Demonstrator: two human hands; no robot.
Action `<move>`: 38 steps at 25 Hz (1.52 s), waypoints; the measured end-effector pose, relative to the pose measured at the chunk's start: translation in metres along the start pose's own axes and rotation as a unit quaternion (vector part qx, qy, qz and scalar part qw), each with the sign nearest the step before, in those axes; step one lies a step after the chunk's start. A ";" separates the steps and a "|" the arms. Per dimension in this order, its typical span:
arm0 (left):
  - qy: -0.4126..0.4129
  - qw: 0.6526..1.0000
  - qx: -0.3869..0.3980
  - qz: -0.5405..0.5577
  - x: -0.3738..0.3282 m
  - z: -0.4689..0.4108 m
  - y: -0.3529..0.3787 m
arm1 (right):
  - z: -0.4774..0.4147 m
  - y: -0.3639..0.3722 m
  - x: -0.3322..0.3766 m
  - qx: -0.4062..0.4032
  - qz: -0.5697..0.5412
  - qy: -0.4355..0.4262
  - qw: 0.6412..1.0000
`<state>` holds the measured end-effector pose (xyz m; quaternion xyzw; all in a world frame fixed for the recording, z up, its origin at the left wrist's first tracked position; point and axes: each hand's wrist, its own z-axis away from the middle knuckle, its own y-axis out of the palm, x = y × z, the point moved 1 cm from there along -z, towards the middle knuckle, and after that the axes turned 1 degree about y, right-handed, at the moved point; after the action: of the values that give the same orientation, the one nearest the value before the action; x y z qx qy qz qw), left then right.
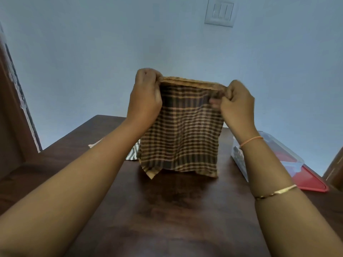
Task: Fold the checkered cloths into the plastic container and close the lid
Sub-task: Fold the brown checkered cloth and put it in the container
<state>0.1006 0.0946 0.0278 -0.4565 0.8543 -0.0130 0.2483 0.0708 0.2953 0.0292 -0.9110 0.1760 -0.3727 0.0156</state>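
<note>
A brown checkered cloth [182, 134] hangs doubled over in the air above the dark wooden table [167, 210]. My left hand [146, 97] pinches its top left corner and my right hand [236, 102] pinches its top right corner. The lower edge of the cloth dangles just above the tabletop. To the right stands the clear plastic container [282, 154], partly hidden behind my right forearm. Its red lid [313, 182] lies flat on the table next to it. A second cloth with grey and white stripes [134, 152] peeks out behind the hanging one.
A pale cloth edge [95, 144] shows on the table behind my left forearm. A light blue wall with a white switch plate [220, 13] rises behind the table. Brown wooden furniture [11, 112] stands at the left.
</note>
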 end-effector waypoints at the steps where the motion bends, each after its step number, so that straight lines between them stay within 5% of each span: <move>1: -0.006 1.000 -0.008 0.007 -0.001 0.000 0.000 | -0.001 0.000 0.001 0.009 -0.014 0.001 1.000; 5: -0.022 1.000 -0.018 0.009 0.000 0.000 -0.006 | -0.002 -0.005 0.005 0.016 -0.034 0.007 0.999; 9: 0.001 0.999 -0.023 -0.033 0.003 -0.007 -0.013 | -0.009 -0.016 0.010 0.022 0.158 -0.033 0.987; 11: -0.022 0.993 0.052 -0.102 0.011 -0.015 -0.005 | -0.017 -0.016 0.007 0.025 0.215 0.005 0.976; 13: -0.065 0.971 0.159 -0.168 0.022 -0.021 0.008 | -0.023 -0.010 0.001 0.055 0.050 0.167 0.983; 15: -0.111 0.959 0.207 -0.160 0.026 -0.027 0.015 | -0.027 -0.002 -0.005 0.085 -0.175 0.343 0.919; 16: -0.114 0.965 0.195 -0.133 0.024 -0.032 0.015 | -0.032 0.000 -0.009 0.074 -0.229 0.363 0.900; 21: 0.045 0.997 -0.041 0.053 -0.011 -0.051 -0.008 | -0.053 -0.020 -0.002 -0.116 -0.267 0.151 0.945; 25: 0.082 0.991 -0.065 0.084 -0.020 -0.016 -0.020 | -0.022 -0.037 -0.004 -0.172 -0.171 0.067 0.968; 26: 0.073 0.994 -0.029 0.077 -0.016 0.000 -0.022 | -0.010 -0.042 -0.009 -0.133 -0.130 0.091 0.978; 28: 0.027 0.989 0.130 0.063 -0.001 0.035 -0.025 | 0.017 -0.053 -0.016 0.071 -0.015 0.196 0.978; 30: -0.059 0.928 0.362 0.069 0.015 0.066 -0.030 | 0.042 -0.067 -0.024 0.344 0.168 0.274 0.882; 32: -0.131 0.824 0.546 0.082 0.027 0.091 -0.035 | 0.057 -0.073 -0.032 0.518 0.251 0.293 0.764; 35: -0.171 0.708 0.682 0.064 0.030 0.106 -0.043 | 0.063 -0.070 -0.042 0.616 0.255 0.274 0.693; 38: -0.150 0.647 0.748 -0.011 0.019 0.099 -0.048 | 0.060 -0.068 -0.043 0.650 0.253 0.271 0.664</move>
<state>0.1719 0.0721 -0.0544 -0.1205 0.5007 -0.5814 0.6299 0.1045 0.3676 -0.0325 -0.4494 0.1090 -0.6044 0.6487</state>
